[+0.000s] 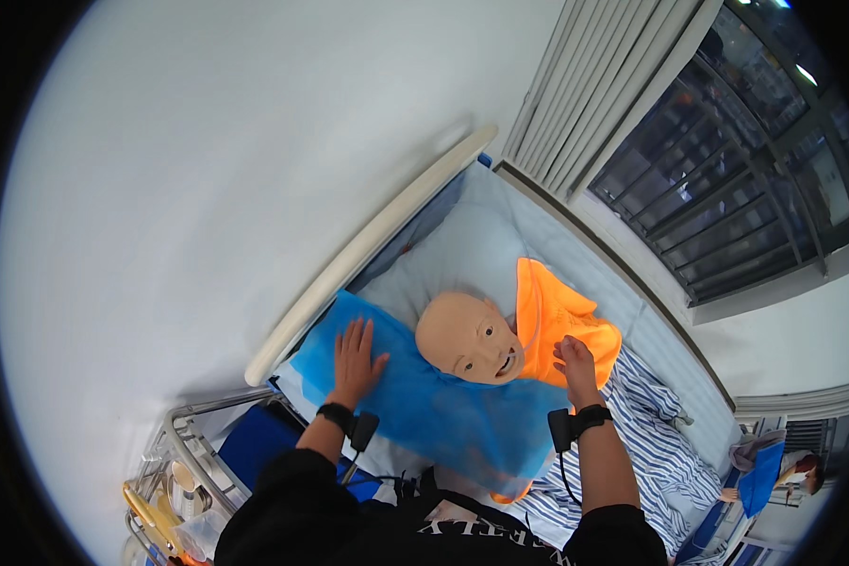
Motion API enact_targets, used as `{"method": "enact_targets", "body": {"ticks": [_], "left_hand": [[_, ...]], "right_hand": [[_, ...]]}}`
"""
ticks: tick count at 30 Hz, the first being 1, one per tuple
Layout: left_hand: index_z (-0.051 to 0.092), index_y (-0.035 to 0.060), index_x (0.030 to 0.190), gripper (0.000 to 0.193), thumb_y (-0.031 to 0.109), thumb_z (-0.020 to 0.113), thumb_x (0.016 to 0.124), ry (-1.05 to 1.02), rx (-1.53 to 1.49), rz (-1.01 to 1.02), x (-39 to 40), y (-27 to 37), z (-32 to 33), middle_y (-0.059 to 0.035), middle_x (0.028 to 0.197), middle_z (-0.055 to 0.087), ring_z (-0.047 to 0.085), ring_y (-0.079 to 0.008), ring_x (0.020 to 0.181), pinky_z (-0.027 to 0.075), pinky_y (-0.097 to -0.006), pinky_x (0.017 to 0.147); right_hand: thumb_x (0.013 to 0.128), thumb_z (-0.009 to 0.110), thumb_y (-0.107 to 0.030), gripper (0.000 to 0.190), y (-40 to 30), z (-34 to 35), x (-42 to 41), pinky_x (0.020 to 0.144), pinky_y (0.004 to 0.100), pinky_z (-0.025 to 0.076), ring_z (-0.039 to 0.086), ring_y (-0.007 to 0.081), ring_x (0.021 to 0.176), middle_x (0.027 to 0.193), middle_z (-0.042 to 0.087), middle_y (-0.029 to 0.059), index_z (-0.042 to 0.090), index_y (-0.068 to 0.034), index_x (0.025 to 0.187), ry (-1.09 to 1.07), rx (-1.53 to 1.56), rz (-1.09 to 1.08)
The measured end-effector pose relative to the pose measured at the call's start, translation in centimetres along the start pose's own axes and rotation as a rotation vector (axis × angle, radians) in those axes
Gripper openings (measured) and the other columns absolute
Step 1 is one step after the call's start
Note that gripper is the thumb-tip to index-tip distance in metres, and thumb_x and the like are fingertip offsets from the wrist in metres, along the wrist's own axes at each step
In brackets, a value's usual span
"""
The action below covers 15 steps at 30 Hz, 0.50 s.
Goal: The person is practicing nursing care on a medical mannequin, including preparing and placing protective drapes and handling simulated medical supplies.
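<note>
A bald patient-care manikin [460, 332] lies on a bed, its head on a pale pillow [460, 240] and turned towards me. A thin clear tube runs from its nose or mouth over an orange towel [552, 311]. Under the head and down the near side spreads a blue disposable sheet [424, 417]. My left hand [357, 361] rests flat on that sheet, fingers spread, left of the head. Over the orange towel, near the manikin's chin, is my right hand [576, 364] with fingers curled; whether it pinches anything is unclear. The manikin wears striped pyjamas [644, 431].
The cream headboard [368, 247] stands against the wall. At lower left is a metal trolley [184, 439] with a yellow item and containers. Curtains [601, 85] and a barred window [722, 177] lie beyond the bed. Another figure [806, 474] is at far right.
</note>
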<state>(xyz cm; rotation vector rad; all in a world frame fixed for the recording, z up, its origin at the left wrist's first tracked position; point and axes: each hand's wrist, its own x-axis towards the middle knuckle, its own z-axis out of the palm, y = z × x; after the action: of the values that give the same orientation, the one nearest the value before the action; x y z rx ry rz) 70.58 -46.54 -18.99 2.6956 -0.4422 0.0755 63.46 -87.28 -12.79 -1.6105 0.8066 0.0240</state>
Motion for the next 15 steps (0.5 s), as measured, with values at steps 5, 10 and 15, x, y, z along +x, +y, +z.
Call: {"method": "enact_targets", "body": {"ticks": [5, 10, 15], "left_hand": [[0.029, 0.0111, 0.139, 0.072, 0.037, 0.060, 0.079, 0.006, -0.014, -0.086, -5.7, 0.8, -2.9, -0.0163, 0.142, 0.029, 0.026, -0.0341, 0.132, 0.020, -0.0549, 0.105], [0.026, 0.0225, 0.141, 0.073, 0.043, 0.060, 0.080, -0.377, 0.135, 0.010, -8.1, -0.4, -4.6, -0.0118, 0.146, 0.024, 0.020, -0.0322, 0.135, 0.016, -0.0557, 0.106], [0.029, 0.0212, 0.140, 0.070, 0.046, 0.058, 0.081, -0.419, 0.123, -0.028, -7.3, 1.5, -6.5, -0.0118, 0.146, 0.025, 0.019, -0.0301, 0.136, 0.017, -0.0577, 0.105]], "right_hand": [[0.090, 0.052, -0.032, 0.035, -0.1, 0.0, 1.4, 0.072, 0.0326, 0.046, 0.056, 0.0167, 0.089, 0.101, 0.058, 0.0080, 0.048, -0.007, 0.115, 0.001, 0.135, 0.025], [0.091, 0.048, -0.036, 0.033, -0.5, -1.5, 1.1, 0.066, 0.0327, 0.045, 0.054, 0.0161, 0.075, 0.089, 0.057, 0.0064, 0.049, -0.007, 0.107, 0.121, 0.143, 0.165], [0.092, 0.050, -0.028, 0.027, -1.3, -0.6, -2.0, 0.058, 0.0276, 0.046, 0.055, 0.0128, 0.070, 0.086, 0.058, 0.0044, 0.053, -0.006, 0.107, 0.076, 0.197, -0.036]]}}
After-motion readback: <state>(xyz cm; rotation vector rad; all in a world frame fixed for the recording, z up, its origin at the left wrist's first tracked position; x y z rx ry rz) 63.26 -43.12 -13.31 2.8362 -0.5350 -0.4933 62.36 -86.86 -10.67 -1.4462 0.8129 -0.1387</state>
